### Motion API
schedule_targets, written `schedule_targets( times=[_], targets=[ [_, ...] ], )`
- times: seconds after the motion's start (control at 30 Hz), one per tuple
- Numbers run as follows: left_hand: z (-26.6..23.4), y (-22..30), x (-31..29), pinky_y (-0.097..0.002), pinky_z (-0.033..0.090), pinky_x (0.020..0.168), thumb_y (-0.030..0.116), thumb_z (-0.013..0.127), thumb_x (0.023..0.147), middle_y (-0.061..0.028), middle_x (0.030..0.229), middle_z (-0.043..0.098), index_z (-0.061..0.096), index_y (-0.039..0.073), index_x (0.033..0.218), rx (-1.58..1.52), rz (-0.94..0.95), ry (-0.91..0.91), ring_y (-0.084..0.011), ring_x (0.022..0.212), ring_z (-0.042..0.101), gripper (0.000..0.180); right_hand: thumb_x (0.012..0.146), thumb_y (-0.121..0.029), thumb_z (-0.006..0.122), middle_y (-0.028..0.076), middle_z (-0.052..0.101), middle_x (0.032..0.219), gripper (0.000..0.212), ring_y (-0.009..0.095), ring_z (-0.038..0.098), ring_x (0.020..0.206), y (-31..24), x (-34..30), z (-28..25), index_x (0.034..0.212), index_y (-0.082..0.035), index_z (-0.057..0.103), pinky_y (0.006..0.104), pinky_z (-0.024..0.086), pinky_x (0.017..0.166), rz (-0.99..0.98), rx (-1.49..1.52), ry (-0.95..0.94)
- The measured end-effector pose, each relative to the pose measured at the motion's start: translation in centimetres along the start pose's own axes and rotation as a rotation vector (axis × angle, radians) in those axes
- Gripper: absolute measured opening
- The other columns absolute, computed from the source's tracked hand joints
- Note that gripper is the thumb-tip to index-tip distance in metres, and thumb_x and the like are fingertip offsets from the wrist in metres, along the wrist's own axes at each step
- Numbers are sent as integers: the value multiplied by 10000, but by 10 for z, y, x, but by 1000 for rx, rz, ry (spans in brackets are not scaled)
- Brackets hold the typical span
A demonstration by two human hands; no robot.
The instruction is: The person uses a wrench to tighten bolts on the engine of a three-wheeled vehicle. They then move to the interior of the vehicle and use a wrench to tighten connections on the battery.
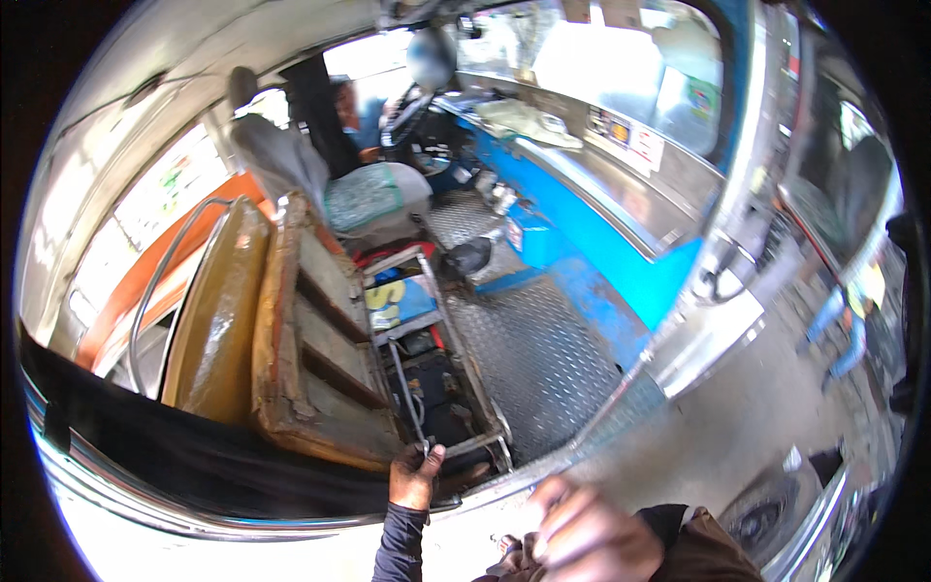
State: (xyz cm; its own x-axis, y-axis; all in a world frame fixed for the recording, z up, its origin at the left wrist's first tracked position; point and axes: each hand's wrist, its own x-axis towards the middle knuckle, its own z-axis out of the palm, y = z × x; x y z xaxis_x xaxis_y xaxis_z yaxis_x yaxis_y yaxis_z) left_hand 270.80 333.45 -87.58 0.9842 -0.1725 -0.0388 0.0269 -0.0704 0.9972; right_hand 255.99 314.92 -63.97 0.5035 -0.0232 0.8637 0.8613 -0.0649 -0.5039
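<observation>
My left hand (415, 479) is closed at the near left corner of an open metal seat frame (480, 393), where a thin pale bar (404, 388) runs down to the fingers. Inside the frame lie dark items and a blue and yellow printed piece (401, 300). Beside it a seat base (325, 354) with wooden slats stands tilted up on its edge, its underside showing. Close to the camera, my right hand (596, 535) is smeared by motion. Its fingers look bent, and whether they hold anything cannot be made out.
A brown padded seat part (218, 315) leans behind the slatted base. Beyond is a grey seat (373, 199) with a greenish cover. Ridged metal flooring (533, 354) and a blue side panel (592, 257) lie to the right. Outside, a person (853, 315) and a wheel (771, 514) show.
</observation>
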Motion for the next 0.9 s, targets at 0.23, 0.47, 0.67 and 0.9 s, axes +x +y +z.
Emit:
schedule_targets(
  times=[0.23, 0.47, 0.67, 0.9],
  targets=[
    [24, 43, -35, -243, 276, 442, 321, 712, 913, 70, 606, 448, 578, 132, 787, -89, -172, -156, -41, 487, 401, 264, 781, -197, 789, 78, 496, 880, 250, 196, 465, 767, -55, -20, -3, 847, -73, 583, 394, 428, 780, 76, -184, 287],
    [22, 7, -76, -229, 230, 374, 287, 675, 945, 62, 558, 378, 515, 156, 833, -294, -363, -204, -45, 413, 320, 235, 787, -208, 768, 55, 483, 840, 226, 184, 469, 755, -65, -68, -5, 817, -99, 573, 398, 409, 769, 66, 72, 187],
    [55, -11, -97, -229, 239, 372, 235, 701, 921, 66, 567, 378, 557, 154, 866, -321, -498, -140, -51, 411, 318, 174, 792, -218, 750, 35, 472, 807, 210, 174, 473, 745, -78, -60, -44, 790, -121, 564, 402, 393, 760, 39, 31, 257],
    [174, 1, -102, -231, 220, 381, 191, 689, 914, 58, 578, 380, 578, 124, 916, -280, -544, -185, -46, 413, 311, 129, 798, -229, 729, 12, 459, 767, 197, 162, 478, 733, -125, -88, -152, 760, -146, 555, 407, 374, 750, 72, -134, 492]
  ],
)
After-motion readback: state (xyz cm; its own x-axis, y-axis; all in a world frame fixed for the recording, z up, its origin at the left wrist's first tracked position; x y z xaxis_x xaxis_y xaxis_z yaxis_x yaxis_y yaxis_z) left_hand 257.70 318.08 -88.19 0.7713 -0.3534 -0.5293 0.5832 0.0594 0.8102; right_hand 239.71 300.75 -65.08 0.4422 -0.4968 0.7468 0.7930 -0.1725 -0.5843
